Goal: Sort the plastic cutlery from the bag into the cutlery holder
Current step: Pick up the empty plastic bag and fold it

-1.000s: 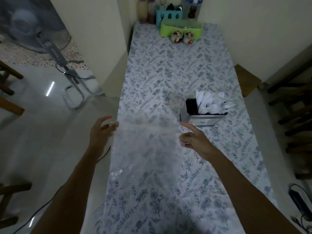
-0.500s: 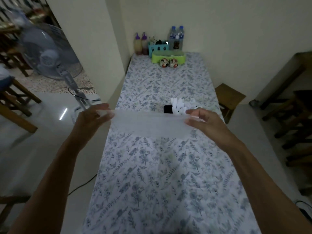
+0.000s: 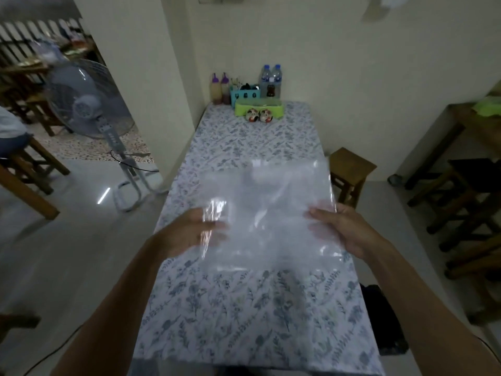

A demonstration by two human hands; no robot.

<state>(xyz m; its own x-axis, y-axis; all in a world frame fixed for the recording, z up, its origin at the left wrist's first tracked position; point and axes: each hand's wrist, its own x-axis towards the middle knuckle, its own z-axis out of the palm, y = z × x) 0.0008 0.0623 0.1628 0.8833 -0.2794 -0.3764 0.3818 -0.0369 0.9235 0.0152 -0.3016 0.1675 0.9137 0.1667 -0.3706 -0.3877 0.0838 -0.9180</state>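
A clear, empty-looking plastic bag is held spread flat above the middle of the floral table. My left hand holds its left edge, with the fingers seen through the film. My right hand grips its right edge, thumb on top. The cutlery holder and the white plastic cutlery are behind the hazy bag and cannot be made out.
At the table's far end stand sauce bottles, water bottles, a blue caddy, a green box and two small figurines. A standing fan is left, a wooden stool right.
The bag went from hanging, to a narrow stretched band, to a flat sheet spread wide. Both hands moved lower in view, and the cutlery holder became hidden behind the bag.
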